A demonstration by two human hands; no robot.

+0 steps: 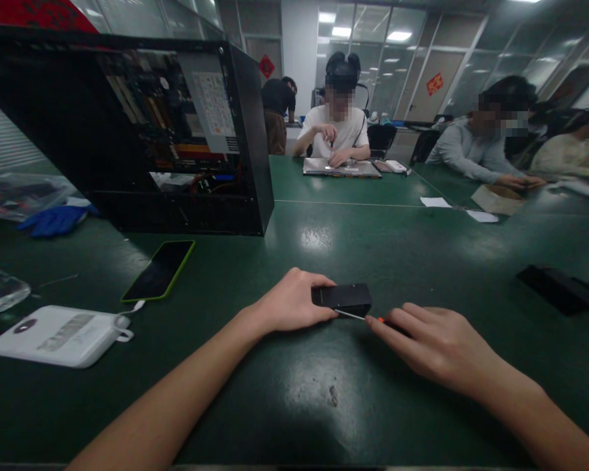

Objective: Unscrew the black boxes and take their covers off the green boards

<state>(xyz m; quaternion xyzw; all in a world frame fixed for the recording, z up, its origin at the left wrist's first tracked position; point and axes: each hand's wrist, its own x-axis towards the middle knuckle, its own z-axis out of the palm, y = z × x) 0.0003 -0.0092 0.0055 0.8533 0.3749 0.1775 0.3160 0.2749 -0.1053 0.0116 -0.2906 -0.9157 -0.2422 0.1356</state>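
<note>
A small black box-shaped device (346, 297) lies on the green table in front of me. My left hand (294, 301) grips its left end, thumb on the near side and fingers on the far side. In my right hand (427, 337) is a screwdriver (351, 314) with a thin metal shaft and a bit of orange on its handle. The shaft points left along the near side of the device, its tip close to my left thumb. Most of the handle is hidden by my fingers.
An opened black computer case (248, 144) stands at the back left. Left of me lie a green-edged phone (161, 271), a cabled white power bank (63, 337) and a blue glove (53, 221). A black object (559, 288) is at right. Across the table (324, 235), people work.
</note>
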